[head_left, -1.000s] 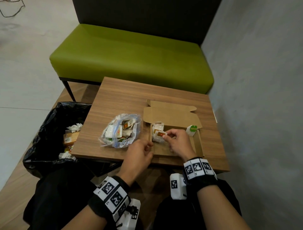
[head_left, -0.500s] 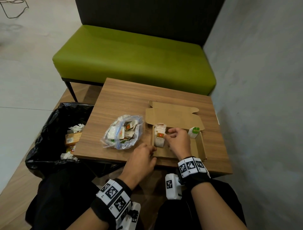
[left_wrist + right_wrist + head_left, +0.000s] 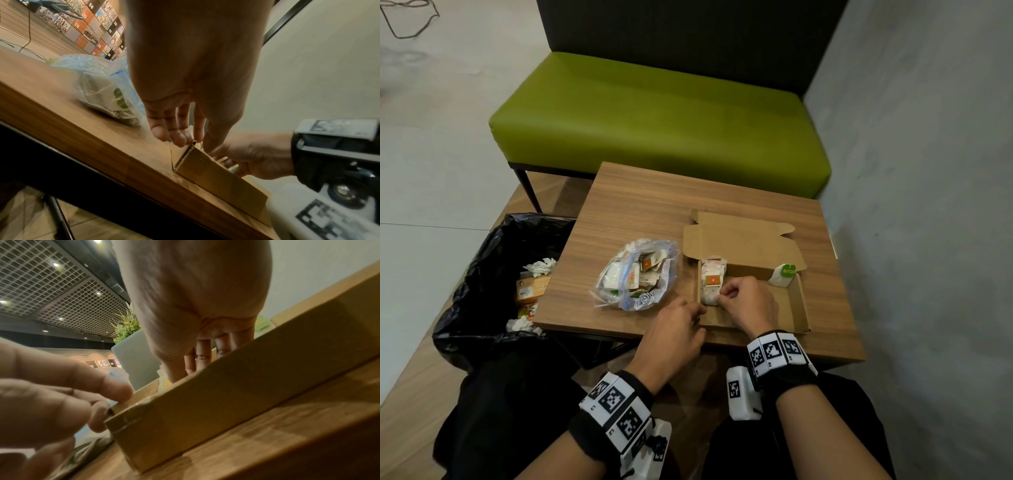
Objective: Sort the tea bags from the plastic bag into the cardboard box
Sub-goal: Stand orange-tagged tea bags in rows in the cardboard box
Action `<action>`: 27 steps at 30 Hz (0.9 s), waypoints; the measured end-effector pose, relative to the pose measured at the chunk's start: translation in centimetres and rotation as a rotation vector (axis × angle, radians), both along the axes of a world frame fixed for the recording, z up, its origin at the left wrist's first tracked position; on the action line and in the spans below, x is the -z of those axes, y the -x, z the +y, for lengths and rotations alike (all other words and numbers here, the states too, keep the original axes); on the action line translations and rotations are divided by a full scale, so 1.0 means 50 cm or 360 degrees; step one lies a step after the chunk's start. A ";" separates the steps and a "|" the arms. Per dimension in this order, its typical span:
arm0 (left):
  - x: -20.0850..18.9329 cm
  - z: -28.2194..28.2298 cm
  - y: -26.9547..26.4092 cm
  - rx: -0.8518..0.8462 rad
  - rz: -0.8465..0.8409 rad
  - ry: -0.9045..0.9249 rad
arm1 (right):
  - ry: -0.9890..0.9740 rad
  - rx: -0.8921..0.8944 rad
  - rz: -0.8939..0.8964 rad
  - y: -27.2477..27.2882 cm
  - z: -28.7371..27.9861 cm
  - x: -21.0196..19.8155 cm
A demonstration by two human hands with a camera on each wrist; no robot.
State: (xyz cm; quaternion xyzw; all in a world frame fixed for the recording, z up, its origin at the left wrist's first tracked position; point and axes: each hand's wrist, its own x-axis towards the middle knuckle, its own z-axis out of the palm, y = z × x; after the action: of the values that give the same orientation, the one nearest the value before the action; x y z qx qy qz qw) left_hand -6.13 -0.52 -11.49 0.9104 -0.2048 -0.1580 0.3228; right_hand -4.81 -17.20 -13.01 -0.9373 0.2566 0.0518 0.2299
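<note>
From the head camera, the flat brown cardboard box point(image 3: 796, 308) lies open on the wood-grain table point(image 3: 640, 202) beside a crinkled clear plastic bag point(image 3: 635, 274) of tea bags; the right hand point(image 3: 748, 303), inside the box, pinches a papery tea bag point(image 3: 709, 294). At the left wrist, the left hand point(image 3: 189, 84) pinches the box's corner wall. At the right wrist, the box's smooth wall hides the right fingertips.

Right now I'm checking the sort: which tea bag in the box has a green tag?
The lone tea bag at the cardboard box's far right corner; those stacked at the left show orange.
</note>
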 end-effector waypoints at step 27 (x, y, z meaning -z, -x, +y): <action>-0.069 0.144 -0.094 -0.0372 -0.0397 -0.0413 | 0.0134 -0.0642 -0.0526 -0.033 0.149 -0.089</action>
State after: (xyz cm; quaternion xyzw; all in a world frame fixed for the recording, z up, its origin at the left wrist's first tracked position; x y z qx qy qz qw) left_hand -1.45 6.69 -8.04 0.9744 -0.1141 -0.0308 0.1912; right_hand -3.14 -9.74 -8.54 -0.9740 0.0255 -0.0680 0.2145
